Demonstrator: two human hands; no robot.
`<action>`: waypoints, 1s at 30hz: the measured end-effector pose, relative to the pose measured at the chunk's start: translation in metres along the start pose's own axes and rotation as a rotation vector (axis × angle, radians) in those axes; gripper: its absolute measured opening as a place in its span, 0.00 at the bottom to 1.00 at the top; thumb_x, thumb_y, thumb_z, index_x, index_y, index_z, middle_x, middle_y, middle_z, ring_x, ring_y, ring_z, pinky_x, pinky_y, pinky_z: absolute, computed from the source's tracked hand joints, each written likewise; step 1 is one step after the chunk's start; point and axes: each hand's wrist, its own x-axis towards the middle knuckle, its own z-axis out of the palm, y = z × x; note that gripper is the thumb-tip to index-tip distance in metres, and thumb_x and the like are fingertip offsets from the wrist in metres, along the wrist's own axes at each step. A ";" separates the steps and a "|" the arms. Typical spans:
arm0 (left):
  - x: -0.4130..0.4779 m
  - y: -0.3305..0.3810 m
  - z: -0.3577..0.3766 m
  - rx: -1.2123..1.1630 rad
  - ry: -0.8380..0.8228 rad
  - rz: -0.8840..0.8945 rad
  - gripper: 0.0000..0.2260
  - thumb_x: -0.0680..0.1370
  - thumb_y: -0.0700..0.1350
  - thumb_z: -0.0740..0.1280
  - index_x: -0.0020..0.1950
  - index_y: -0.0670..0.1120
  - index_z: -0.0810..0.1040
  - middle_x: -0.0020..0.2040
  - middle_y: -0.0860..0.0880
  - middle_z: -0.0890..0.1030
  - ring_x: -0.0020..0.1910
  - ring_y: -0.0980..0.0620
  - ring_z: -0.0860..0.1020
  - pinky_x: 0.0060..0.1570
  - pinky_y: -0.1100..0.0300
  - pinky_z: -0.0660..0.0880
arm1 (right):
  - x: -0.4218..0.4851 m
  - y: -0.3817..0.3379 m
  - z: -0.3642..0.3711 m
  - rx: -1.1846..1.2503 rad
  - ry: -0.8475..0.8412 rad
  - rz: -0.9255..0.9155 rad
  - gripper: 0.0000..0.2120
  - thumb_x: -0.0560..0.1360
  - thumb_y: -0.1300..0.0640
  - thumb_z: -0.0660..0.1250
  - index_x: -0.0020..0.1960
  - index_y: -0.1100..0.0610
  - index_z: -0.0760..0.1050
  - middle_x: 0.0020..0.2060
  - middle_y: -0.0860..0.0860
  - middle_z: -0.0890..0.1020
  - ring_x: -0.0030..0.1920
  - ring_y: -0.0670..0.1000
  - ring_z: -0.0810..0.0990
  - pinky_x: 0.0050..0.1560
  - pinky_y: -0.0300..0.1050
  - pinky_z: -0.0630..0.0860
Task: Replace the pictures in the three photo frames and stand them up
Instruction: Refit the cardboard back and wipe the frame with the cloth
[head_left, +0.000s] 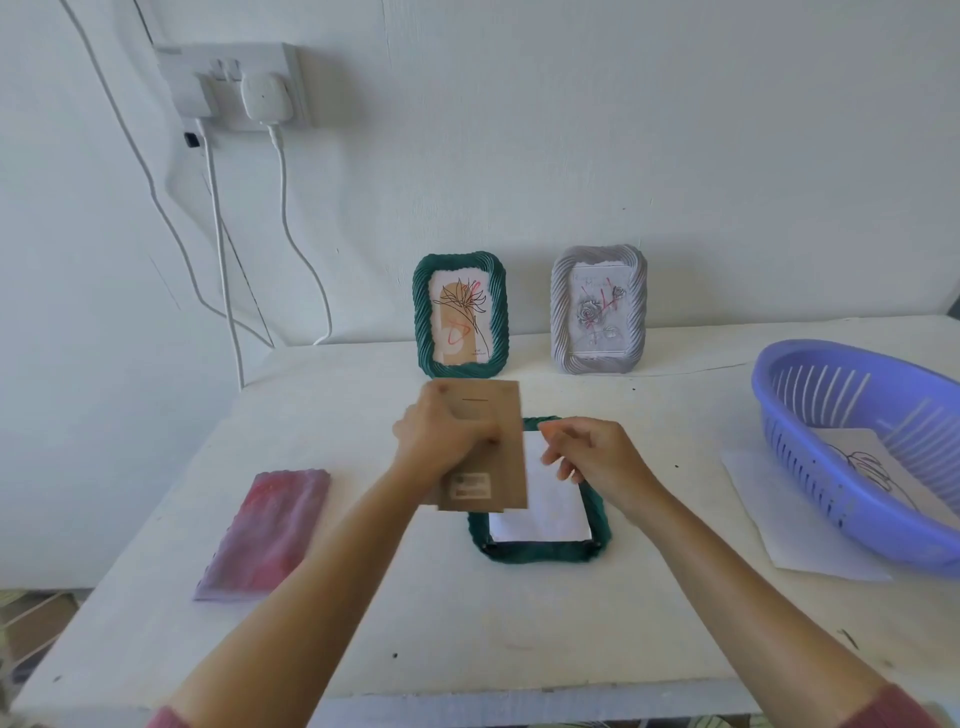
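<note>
A dark green frame (540, 553) lies face down in the middle of the counter (415, 623), with a white sheet (545, 514) in its open back. Just above its far left corner, the left hand (441, 441) grips a brown board (498, 467), fingers curled round its left edge, so the board covers part of the frame. The right hand (597, 457) hovers over the frame's right side, fingers loosely curled and holding nothing. Beyond the frame, a second green frame (460, 314) and a grey frame (598, 309) stand upright by the wall, each with a flower picture. Well left of the frame lies a pink frame (265, 530), flat. To its right a blue basket (831, 467) sits on a paper (795, 540).
</note>
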 end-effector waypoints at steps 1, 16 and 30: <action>-0.003 0.006 0.010 0.003 -0.047 0.007 0.33 0.64 0.55 0.74 0.66 0.52 0.65 0.56 0.49 0.75 0.59 0.44 0.73 0.60 0.47 0.73 | 0.000 -0.002 0.001 0.056 -0.011 0.034 0.09 0.76 0.59 0.64 0.53 0.61 0.79 0.33 0.51 0.81 0.29 0.48 0.75 0.32 0.38 0.72; -0.003 0.004 0.062 0.240 -0.243 -0.033 0.30 0.70 0.60 0.68 0.67 0.46 0.69 0.62 0.41 0.67 0.62 0.43 0.68 0.63 0.51 0.69 | 0.010 0.028 -0.011 -0.047 0.149 0.277 0.04 0.72 0.65 0.69 0.47 0.61 0.80 0.27 0.54 0.78 0.25 0.49 0.73 0.28 0.38 0.71; -0.014 0.004 0.064 0.322 -0.254 0.004 0.29 0.74 0.60 0.63 0.68 0.42 0.66 0.63 0.40 0.66 0.63 0.42 0.64 0.61 0.53 0.66 | 0.010 0.027 -0.011 -0.102 0.151 0.307 0.06 0.70 0.65 0.69 0.46 0.62 0.81 0.27 0.54 0.79 0.24 0.49 0.73 0.28 0.37 0.72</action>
